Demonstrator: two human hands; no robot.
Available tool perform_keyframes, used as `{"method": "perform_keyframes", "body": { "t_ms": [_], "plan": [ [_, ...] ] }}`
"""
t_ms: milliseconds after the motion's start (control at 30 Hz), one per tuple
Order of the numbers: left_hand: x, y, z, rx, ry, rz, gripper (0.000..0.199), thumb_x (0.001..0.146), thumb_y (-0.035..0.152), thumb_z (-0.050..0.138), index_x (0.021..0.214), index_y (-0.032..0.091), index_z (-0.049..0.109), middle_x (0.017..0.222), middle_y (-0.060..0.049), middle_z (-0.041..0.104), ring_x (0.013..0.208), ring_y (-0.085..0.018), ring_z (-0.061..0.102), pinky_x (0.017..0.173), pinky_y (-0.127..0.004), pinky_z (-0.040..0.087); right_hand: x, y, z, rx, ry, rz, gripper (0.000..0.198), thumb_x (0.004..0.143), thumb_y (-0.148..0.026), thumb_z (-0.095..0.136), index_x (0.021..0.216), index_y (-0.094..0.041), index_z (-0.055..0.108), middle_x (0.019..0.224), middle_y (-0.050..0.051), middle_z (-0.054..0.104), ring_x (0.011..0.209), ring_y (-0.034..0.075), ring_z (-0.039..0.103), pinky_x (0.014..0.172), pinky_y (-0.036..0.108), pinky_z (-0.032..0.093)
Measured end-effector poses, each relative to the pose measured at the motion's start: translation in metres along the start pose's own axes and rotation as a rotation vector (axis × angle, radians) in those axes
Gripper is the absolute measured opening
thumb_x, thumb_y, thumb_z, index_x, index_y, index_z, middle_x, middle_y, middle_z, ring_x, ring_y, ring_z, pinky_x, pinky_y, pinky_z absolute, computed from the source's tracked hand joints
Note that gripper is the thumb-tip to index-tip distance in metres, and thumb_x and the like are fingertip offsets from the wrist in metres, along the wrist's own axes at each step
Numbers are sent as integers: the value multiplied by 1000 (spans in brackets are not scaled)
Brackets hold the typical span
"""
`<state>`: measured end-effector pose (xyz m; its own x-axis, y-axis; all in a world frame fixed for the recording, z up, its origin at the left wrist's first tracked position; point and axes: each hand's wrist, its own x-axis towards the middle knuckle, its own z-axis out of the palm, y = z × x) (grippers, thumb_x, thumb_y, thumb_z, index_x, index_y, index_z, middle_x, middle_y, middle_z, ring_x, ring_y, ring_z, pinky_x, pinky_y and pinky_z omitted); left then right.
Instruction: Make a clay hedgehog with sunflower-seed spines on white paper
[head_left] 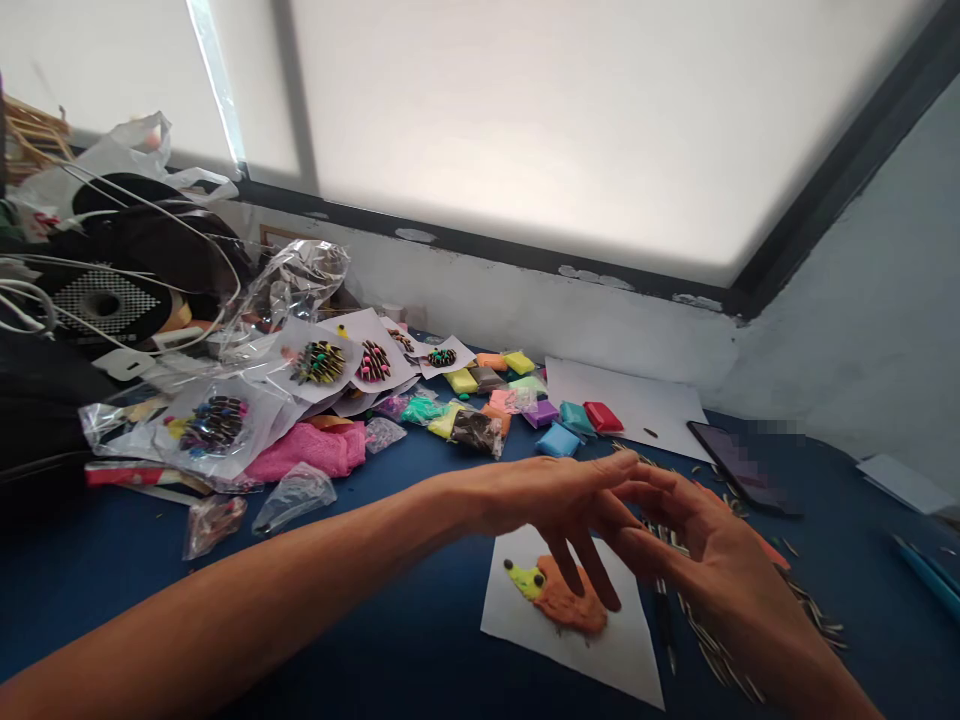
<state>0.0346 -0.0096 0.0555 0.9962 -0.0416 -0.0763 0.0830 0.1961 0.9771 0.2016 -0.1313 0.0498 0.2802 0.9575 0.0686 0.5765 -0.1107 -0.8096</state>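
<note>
My left hand (551, 497) reaches in from the left, fingers spread and pointing down, with nothing visible in it. From the right comes my right hand (694, 530), its fingers stretched toward the left one. The two hands overlap at the fingertips; I cannot tell how firmly they touch. Below them lies a white paper (504, 622) bearing a flat clay hedgehog (559, 605) with an orange body, yellow-green face and black eye and nose. Striped sunflower seeds (712, 645) are scattered under and beside my right hand. A dark pen (665, 625) lies by the paper's right edge.
Several clay packets (556, 440) sit toward the back. Finished seed-covered hedgehogs (214, 425) on paper lie at left, near a pink cloth (311, 450) and plastic bags (295, 497). A phone (739, 465) rests at right, a blank sheet (637, 392) behind it.
</note>
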Motion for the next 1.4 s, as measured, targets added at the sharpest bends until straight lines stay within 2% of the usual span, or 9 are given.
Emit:
{"method": "perform_keyframes", "body": {
  "t_ms": [100,233,533,800,967,1133,1200,1300,1400],
  "plan": [
    [-4,3,-7,86,43,22,57,89,64,46,107,16,71,114,-12,68,72,-13,68,70,-27,54,3,4,-5,22,24,30,66,70,-56,73,126,-25,60,118,13,69,113,33,62,88,48,55],
    [-2,-1,-9,131,110,25,30,86,41,65,100,16,73,102,-8,71,72,-12,69,71,-24,53,3,4,-5,-1,31,18,65,69,-57,74,124,-26,61,115,11,70,115,32,61,87,44,56],
    [0,-6,-11,128,300,57,18,82,30,71,89,14,73,83,-6,73,67,-12,69,61,-21,52,-2,-4,-8,-47,53,-45,48,72,-57,71,108,-26,71,108,9,72,102,28,67,85,41,58],
    [0,-8,-17,80,153,33,27,81,39,71,89,14,72,82,-5,73,59,-11,67,60,-23,53,-10,-9,4,-109,72,-360,19,82,-40,69,98,-32,75,106,3,71,102,22,66,85,34,57],
    [-1,-9,-20,39,97,46,28,81,39,71,94,14,72,83,-4,72,60,-11,67,61,-24,54,-11,-11,4,-98,99,-414,13,83,-36,69,93,-31,75,98,2,72,93,19,68,77,29,58],
    [-5,-2,-23,135,53,19,32,87,42,63,103,16,71,94,-7,72,65,-12,68,64,-26,55,-14,-11,6,-136,148,-448,10,84,-37,68,87,-28,73,96,3,71,91,19,68,73,28,57],
    [-5,-2,-25,267,170,-9,30,90,36,59,109,14,68,94,-8,72,65,-11,66,63,-26,55,-18,-9,7,-202,194,-474,11,84,-37,67,86,-27,70,96,3,70,91,19,68,70,26,57],
    [-2,-7,-30,587,450,-25,25,87,23,60,107,10,69,88,-8,72,68,-12,64,62,-23,51,-28,-3,10,-387,229,-517,10,87,-36,63,88,-27,68,93,3,67,81,17,67,62,24,54],
    [4,-19,-33,829,502,-23,20,82,16,61,98,11,72,88,-7,72,78,-14,64,67,-22,48,-42,6,16,-560,214,-574,9,89,-32,59,93,-27,66,88,3,64,71,14,64,59,24,51]
  ]
}}
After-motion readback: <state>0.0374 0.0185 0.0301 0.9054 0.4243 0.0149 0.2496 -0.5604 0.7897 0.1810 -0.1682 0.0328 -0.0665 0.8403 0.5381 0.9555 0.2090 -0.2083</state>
